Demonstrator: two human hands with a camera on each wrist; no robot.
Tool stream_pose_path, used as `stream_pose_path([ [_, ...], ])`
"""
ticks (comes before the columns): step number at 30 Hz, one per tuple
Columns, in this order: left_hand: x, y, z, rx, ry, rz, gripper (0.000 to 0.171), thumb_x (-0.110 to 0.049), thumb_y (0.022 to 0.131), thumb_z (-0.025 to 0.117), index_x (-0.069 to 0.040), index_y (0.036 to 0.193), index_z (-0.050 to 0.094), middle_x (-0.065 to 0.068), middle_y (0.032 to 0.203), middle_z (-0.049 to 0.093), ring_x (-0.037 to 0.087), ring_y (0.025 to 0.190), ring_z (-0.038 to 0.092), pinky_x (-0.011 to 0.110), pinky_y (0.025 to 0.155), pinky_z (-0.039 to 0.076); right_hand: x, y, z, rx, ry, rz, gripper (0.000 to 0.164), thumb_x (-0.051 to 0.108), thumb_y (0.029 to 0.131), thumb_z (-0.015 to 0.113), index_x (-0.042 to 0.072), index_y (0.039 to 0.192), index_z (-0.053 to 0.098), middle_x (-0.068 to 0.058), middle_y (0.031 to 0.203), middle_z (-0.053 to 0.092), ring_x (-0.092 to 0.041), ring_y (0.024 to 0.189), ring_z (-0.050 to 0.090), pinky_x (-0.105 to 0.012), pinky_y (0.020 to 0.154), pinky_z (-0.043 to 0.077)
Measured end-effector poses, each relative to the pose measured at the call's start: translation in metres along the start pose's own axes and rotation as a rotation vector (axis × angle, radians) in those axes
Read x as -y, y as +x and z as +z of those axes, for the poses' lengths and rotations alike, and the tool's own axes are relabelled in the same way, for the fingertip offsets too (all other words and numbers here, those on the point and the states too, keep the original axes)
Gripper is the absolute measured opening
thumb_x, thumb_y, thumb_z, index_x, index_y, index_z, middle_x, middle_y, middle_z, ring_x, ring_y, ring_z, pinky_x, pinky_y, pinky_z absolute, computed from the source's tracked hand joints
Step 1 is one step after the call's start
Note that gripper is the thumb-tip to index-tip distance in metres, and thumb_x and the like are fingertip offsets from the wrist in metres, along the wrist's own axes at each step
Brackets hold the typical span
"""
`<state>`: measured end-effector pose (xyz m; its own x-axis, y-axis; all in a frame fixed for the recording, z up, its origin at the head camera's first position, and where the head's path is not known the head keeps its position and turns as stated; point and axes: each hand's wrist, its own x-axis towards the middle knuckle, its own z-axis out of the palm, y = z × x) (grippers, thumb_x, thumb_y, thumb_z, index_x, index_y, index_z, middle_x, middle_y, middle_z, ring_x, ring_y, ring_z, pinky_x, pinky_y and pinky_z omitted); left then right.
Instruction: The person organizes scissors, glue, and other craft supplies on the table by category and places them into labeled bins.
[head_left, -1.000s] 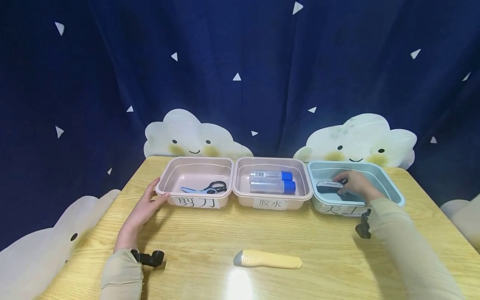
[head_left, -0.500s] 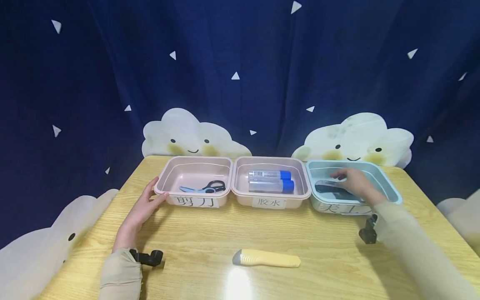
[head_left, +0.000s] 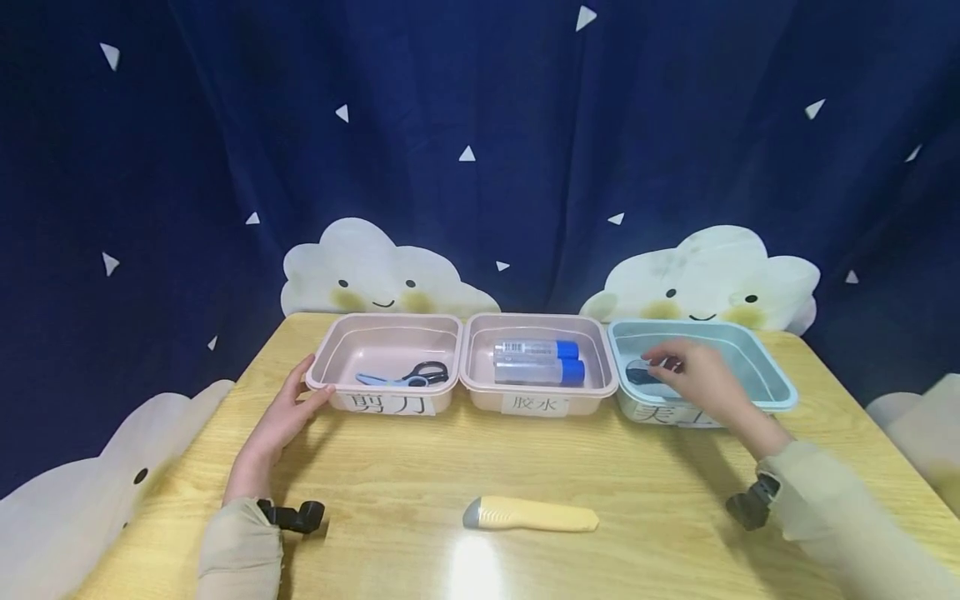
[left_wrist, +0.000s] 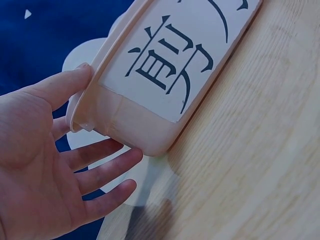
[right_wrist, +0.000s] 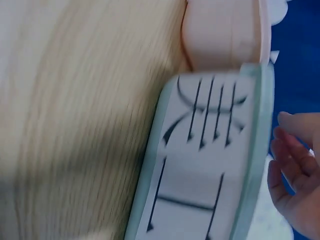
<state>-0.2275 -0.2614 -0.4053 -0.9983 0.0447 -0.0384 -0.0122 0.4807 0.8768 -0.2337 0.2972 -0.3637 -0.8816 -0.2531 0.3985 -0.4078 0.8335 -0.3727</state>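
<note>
My left hand (head_left: 281,417) rests at the near left corner of the left pink bin (head_left: 396,317). In the left wrist view its thumb lies on the rim and the other fingers reach along the side, nearly straight. My right hand (head_left: 701,379) is over the light blue bin (head_left: 780,387), fingers loosely bent, with nothing between them in the right wrist view. Beneath its fingertips lies a dark utility knife (head_left: 640,374), partly hidden by the hand. A yellow utility knife (head_left: 531,514) lies on the wooden table (head_left: 390,467), nearer to me.
Blue-and-black scissors (head_left: 412,377) lie in the left bin. The middle pink bin (head_left: 480,333) holds two clear glue bottles (head_left: 525,370) with blue caps. The three bins stand in a row near the back edge, each with a paper label. A dark blue curtain (head_left: 420,108) hangs behind.
My right hand has let go of the dark utility knife, which lies in the blue bin, and has lifted and drawn back slightly. My left hand stays at the pink bin's corner.
</note>
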Motion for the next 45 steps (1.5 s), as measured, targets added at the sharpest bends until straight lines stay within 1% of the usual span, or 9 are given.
stream_pose_path([
  [5, 0.002, 0.000, 0.000, 0.002, 0.005, -0.006, 0.078, -0.041, 0.091, 0.050, -0.020, 0.148, 0.000, 0.027, 0.140, 0.027, 0.039, 0.124, 0.031, 0.046, 0.092, 0.035, 0.028, -0.011, 0.011, -0.092, 0.051, -0.082, 0.016, 0.006, 0.077, 0.070, 0.009, 0.093, 0.069, 0.000, 0.081, 0.065, -0.006, 0.067, 0.054, -0.025, 0.059, 0.047],
  [9, 0.003, 0.000, 0.000, 0.010, 0.004, -0.012, 0.078, -0.041, 0.091, 0.050, -0.019, 0.147, -0.001, 0.027, 0.141, 0.026, 0.040, 0.124, 0.030, 0.048, 0.094, 0.034, 0.049, -0.017, 0.019, -0.100, 0.073, -0.151, 0.018, 0.007, 0.074, 0.072, 0.012, 0.091, 0.070, 0.008, 0.076, 0.062, -0.002, 0.065, 0.051, -0.026, 0.058, 0.046],
  [17, 0.003, 0.001, 0.000, 0.008, 0.019, -0.019, 0.078, -0.040, 0.091, 0.050, -0.019, 0.147, -0.001, 0.027, 0.140, 0.027, 0.041, 0.124, 0.030, 0.048, 0.094, 0.035, 0.078, -0.031, 0.034, 0.019, 0.161, -0.192, 0.019, 0.006, 0.075, 0.072, 0.013, 0.093, 0.069, 0.012, 0.077, 0.062, 0.000, 0.069, 0.053, -0.024, 0.061, 0.048],
  [21, 0.001, 0.000, 0.001, -0.005, 0.027, -0.025, 0.078, -0.041, 0.091, 0.050, -0.019, 0.148, 0.001, 0.026, 0.139, 0.029, 0.039, 0.123, 0.033, 0.044, 0.091, 0.038, 0.086, -0.037, 0.044, 0.062, 0.169, -0.235, 0.020, 0.012, 0.075, 0.072, 0.015, 0.094, 0.068, 0.009, 0.080, 0.064, -0.001, 0.069, 0.054, -0.023, 0.063, 0.048],
  [24, 0.000, -0.001, 0.000, 0.001, 0.023, -0.028, 0.078, -0.042, 0.091, 0.050, -0.020, 0.148, 0.000, 0.026, 0.140, 0.027, 0.039, 0.124, 0.031, 0.045, 0.092, 0.037, 0.088, -0.040, 0.051, 0.105, 0.192, -0.259, 0.021, 0.015, 0.075, 0.072, 0.014, 0.096, 0.068, 0.005, 0.084, 0.066, -0.003, 0.071, 0.056, -0.023, 0.064, 0.048],
  [30, -0.002, -0.001, -0.001, 0.015, 0.017, -0.025, 0.079, -0.042, 0.091, 0.049, -0.020, 0.147, -0.001, 0.027, 0.141, 0.025, 0.041, 0.125, 0.029, 0.048, 0.094, 0.034, 0.095, -0.046, 0.062, 0.238, 0.217, -0.234, 0.025, 0.016, 0.074, 0.073, 0.015, 0.098, 0.066, 0.005, 0.086, 0.064, -0.004, 0.074, 0.054, -0.024, 0.066, 0.048],
  [35, -0.004, -0.002, -0.001, 0.010, 0.018, -0.021, 0.079, -0.043, 0.091, 0.049, -0.019, 0.147, -0.001, 0.028, 0.140, 0.026, 0.041, 0.125, 0.030, 0.048, 0.094, 0.035, 0.108, -0.054, 0.072, 0.331, 0.253, -0.258, 0.032, 0.028, 0.072, 0.075, 0.015, 0.100, 0.065, 0.005, 0.085, 0.063, -0.006, 0.076, 0.055, -0.023, 0.068, 0.047],
  [40, -0.005, -0.003, -0.001, 0.005, 0.019, -0.026, 0.079, -0.042, 0.091, 0.049, -0.019, 0.147, -0.001, 0.028, 0.139, 0.027, 0.041, 0.124, 0.031, 0.048, 0.094, 0.035, 0.120, -0.062, 0.082, 0.418, 0.228, -0.280, 0.042, 0.043, 0.068, 0.075, 0.018, 0.101, 0.066, 0.011, 0.088, 0.060, -0.003, 0.080, 0.054, -0.023, 0.073, 0.046],
  [45, -0.005, -0.003, 0.000, 0.007, 0.016, -0.028, 0.079, -0.042, 0.091, 0.049, -0.019, 0.147, -0.001, 0.029, 0.139, 0.026, 0.041, 0.124, 0.030, 0.048, 0.094, 0.035, 0.128, -0.069, 0.092, 0.441, 0.181, -0.294, 0.047, 0.047, 0.063, 0.077, 0.020, 0.100, 0.066, 0.016, 0.087, 0.058, -0.001, 0.078, 0.052, -0.021, 0.072, 0.045],
])
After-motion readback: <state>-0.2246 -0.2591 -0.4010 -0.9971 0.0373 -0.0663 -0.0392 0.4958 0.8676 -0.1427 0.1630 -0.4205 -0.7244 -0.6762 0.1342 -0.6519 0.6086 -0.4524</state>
